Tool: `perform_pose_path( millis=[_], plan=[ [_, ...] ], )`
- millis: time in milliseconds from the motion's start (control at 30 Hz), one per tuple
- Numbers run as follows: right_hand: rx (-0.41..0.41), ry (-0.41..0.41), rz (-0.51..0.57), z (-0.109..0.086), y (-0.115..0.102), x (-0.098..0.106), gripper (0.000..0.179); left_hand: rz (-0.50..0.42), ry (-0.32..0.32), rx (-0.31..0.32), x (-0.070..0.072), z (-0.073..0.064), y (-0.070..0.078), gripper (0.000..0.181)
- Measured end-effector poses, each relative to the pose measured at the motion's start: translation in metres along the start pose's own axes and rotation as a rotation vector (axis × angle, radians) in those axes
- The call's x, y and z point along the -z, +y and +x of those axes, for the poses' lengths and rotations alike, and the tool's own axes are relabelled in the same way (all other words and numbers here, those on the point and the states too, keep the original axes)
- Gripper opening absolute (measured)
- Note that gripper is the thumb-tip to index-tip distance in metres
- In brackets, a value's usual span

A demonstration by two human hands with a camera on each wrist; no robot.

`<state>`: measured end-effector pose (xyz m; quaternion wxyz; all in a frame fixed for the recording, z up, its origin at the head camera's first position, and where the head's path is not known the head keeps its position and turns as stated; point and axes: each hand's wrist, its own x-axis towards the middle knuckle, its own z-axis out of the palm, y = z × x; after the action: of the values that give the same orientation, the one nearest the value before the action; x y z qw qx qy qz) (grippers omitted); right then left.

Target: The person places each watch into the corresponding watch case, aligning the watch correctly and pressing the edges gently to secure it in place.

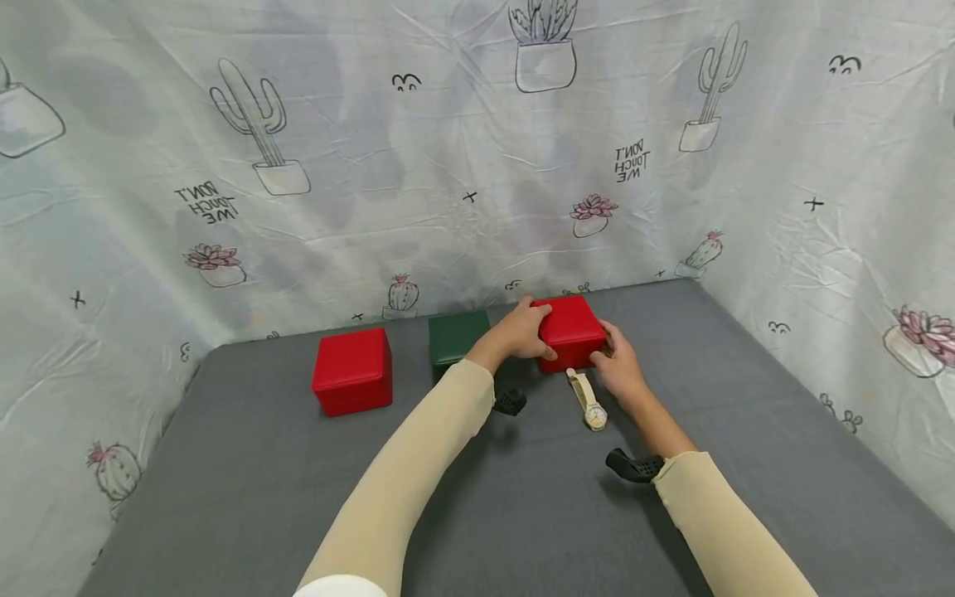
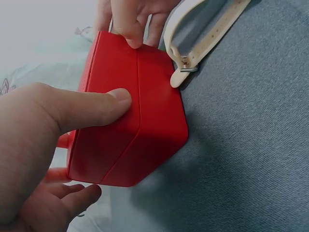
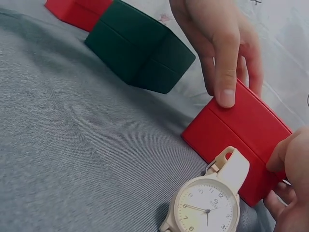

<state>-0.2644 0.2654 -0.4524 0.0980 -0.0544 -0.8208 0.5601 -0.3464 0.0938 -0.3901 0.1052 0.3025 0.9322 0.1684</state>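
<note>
A red box point(image 1: 570, 319) with a closed lid stands on the grey cloth near the back wall, held between both hands. My left hand point(image 1: 518, 332) grips its left side. In the left wrist view the thumb point(image 2: 111, 104) lies across the box's front, just above the lid seam, and the other fingers go round behind. On the right side my right hand point(image 1: 621, 369) holds the box, thumb at the front near the seam. A cream wristwatch point(image 1: 595, 416) lies just in front, its buckled strap end right at the box's base in the left wrist view.
To the left of the held box stands a green box point(image 1: 457, 332), partly hidden by the left forearm. Another red box point(image 1: 352, 365) is farther left. Behind them hangs a pale curtain point(image 1: 462, 166) printed with cacti. A black camera mount point(image 1: 634, 466) sticks out from the right wrist.
</note>
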Motion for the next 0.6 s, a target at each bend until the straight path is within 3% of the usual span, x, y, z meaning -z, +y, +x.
perform_pose_path(
  millis=[233,467,600],
  plan=[
    [0.013,-0.003,-0.02,-0.007,0.001,0.005,0.062,0.007,0.002,-0.038,-0.001,-0.004,0.002,0.081],
    [0.079,-0.012,-0.109,-0.013,0.0,0.001,0.062,-0.085,-0.056,-0.05,0.002,-0.003,-0.007,0.078],
    [0.068,0.017,-0.127,-0.013,0.002,-0.003,0.061,-0.135,-0.087,-0.058,0.007,-0.001,-0.014,0.077]
  ],
)
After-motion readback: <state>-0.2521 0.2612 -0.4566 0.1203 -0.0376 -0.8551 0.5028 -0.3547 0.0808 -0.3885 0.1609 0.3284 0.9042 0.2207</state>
